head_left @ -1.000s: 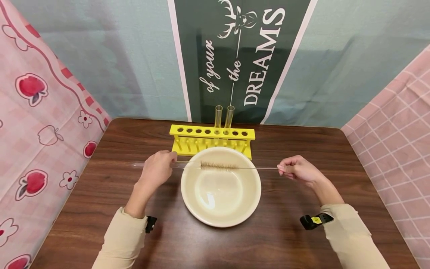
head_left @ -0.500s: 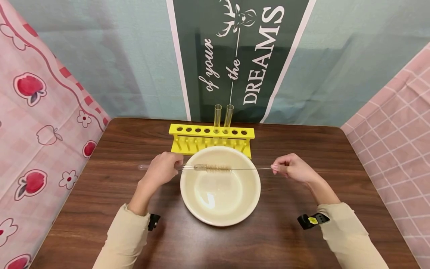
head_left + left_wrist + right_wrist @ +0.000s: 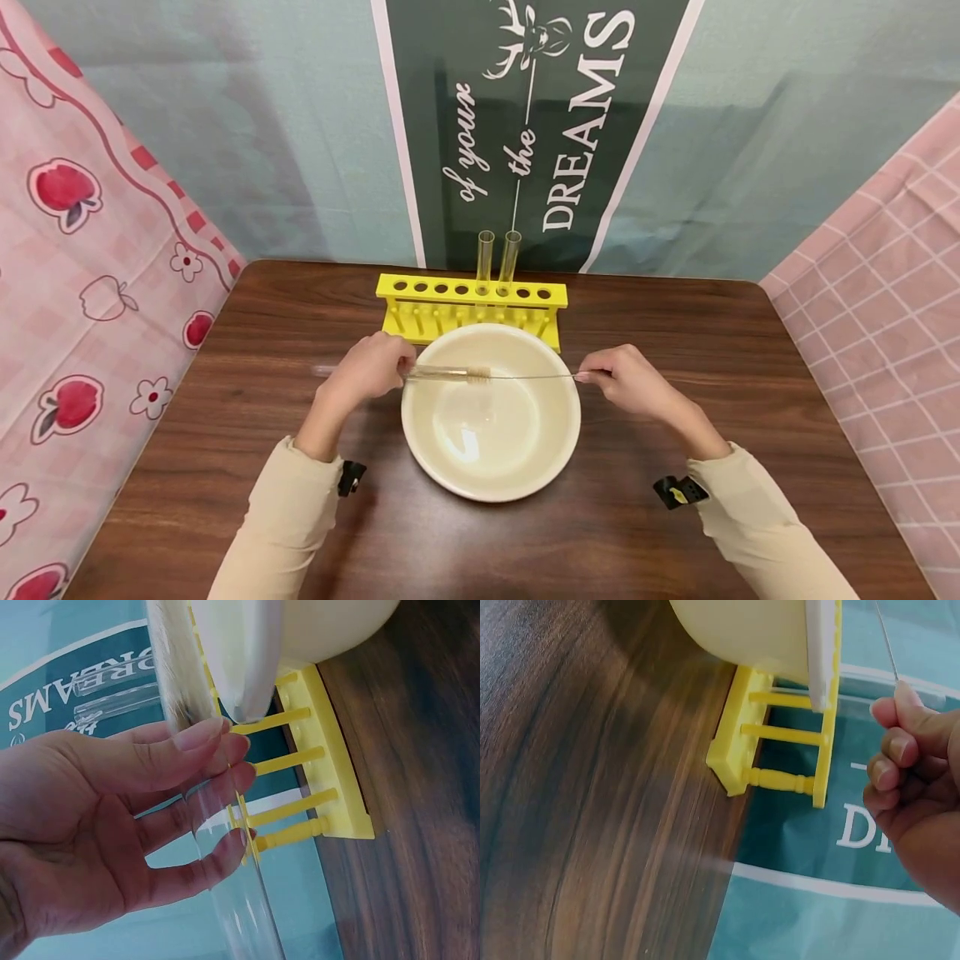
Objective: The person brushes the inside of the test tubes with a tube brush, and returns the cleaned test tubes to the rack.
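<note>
My left hand (image 3: 369, 367) holds a clear glass test tube (image 3: 251, 919) sideways, thumb and fingers curled round it. Its mouth points right, over the cream basin (image 3: 491, 492). A test tube brush (image 3: 478, 375) with pale bristles lies mostly inside the tube; a short tuft sticks out of the mouth. My right hand (image 3: 626, 379) pinches the brush's thin wire handle (image 3: 887, 641) between thumb and forefinger, the other fingers curled in. In the left wrist view the bristles (image 3: 180, 664) fill the tube up to the fingertips.
Behind the basin stands a yellow test tube rack (image 3: 472, 290) with two upright glass tubes (image 3: 485, 262) in its holes. A dark wood table (image 3: 675, 333) lies beneath. A printed cloth (image 3: 330, 167) hangs at the back, with pink cloths at both sides.
My right hand has moved left, pushing the brush from outside the tube's mouth to mostly inside it. The left hand has shifted slightly right with the tube.
</note>
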`<state>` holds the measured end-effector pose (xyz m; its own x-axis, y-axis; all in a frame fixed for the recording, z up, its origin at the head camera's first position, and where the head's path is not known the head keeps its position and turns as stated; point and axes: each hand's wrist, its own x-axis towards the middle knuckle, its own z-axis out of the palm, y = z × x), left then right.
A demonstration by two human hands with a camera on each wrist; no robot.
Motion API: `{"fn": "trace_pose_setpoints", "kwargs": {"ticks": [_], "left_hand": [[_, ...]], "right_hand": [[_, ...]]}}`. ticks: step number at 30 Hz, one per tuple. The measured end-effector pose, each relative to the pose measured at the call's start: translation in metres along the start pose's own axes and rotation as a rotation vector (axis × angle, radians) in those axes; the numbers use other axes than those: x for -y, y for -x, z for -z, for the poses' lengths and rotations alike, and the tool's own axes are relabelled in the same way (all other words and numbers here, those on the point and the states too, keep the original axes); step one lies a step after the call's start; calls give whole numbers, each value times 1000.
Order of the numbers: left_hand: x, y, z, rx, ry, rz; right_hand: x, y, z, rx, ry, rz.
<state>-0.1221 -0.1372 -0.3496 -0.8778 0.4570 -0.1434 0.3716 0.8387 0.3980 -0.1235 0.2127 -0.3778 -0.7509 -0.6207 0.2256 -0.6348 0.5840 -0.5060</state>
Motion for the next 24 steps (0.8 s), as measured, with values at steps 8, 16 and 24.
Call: {"fn": "trace_pose_setpoints", "kwargs": {"ticks": [8,16,24], "left_hand": [[-9,-6,5,12,-18,-37],[-25,-12,5,32,-25,-97],[-34,-17,3,63,-61,-103]], "right_hand": [[8,-12,-13,-40,119,120],[23,-23,-22,-25,123,110],[29,-28,-29,-31,133,147]]}}
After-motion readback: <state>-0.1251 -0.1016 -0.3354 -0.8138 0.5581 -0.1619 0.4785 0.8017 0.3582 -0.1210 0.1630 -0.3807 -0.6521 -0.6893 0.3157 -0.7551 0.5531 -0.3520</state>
